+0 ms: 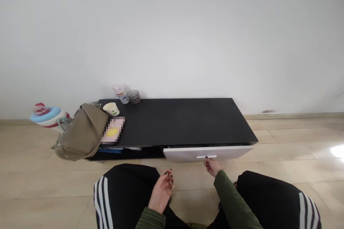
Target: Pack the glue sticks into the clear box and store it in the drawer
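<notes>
My right hand (pixel 212 166) has its fingers curled on the light bar handle (pixel 206 156) of a white drawer (pixel 180 154). The drawer front stands slightly out from the low black cabinet (pixel 185 120), and a dark gap shows along its upper edge. Over my left knee, my left hand (pixel 162 188) hangs in the air with its fingers loosely bent and nothing in it. The drawer's inside is hidden from this angle.
Left on the cabinet are a brown bag (pixel 86 132), a blurred pink flat item (pixel 114 128), a paper cup (pixel 111 109), a spray can (pixel 121 94) and a glass bowl (pixel 133 96). A blue-lidded white container (pixel 51 118) stands beyond the bag. Folded items fill part of the open shelf.
</notes>
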### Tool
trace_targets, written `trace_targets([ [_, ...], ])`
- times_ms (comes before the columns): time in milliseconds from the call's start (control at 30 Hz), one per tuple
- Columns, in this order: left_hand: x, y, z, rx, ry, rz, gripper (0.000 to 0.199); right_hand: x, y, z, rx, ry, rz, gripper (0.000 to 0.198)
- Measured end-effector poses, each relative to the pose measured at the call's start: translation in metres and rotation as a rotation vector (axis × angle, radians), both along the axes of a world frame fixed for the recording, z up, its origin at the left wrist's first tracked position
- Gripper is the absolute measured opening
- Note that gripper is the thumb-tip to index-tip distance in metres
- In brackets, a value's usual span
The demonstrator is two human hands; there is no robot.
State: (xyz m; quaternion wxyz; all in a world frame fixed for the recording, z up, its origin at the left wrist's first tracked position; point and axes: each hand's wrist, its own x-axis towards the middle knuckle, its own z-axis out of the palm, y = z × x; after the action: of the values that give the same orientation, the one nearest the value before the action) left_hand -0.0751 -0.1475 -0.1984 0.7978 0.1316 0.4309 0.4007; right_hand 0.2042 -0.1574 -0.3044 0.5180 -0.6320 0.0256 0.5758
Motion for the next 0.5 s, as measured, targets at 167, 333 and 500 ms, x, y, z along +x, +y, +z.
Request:
trace_targets([
  [167,0.009,-0.002,-0.007,0.176,0.211,-0.095,0.048,-0.009,-0.045,0.036,-0.013,0.037,0.46,0.023],
  [333,0.025,-0.007,-0.011,0.315,0.344,-0.38,0.051,0.001,-0.031,0.085,0.259,-0.321,0.689,0.033],
  [500,0.031,-0.024,-0.027,0.404,0.494,-0.674,0.03,0.008,0.001,0.064,-0.007,-0.615,0.422,0.018],
])
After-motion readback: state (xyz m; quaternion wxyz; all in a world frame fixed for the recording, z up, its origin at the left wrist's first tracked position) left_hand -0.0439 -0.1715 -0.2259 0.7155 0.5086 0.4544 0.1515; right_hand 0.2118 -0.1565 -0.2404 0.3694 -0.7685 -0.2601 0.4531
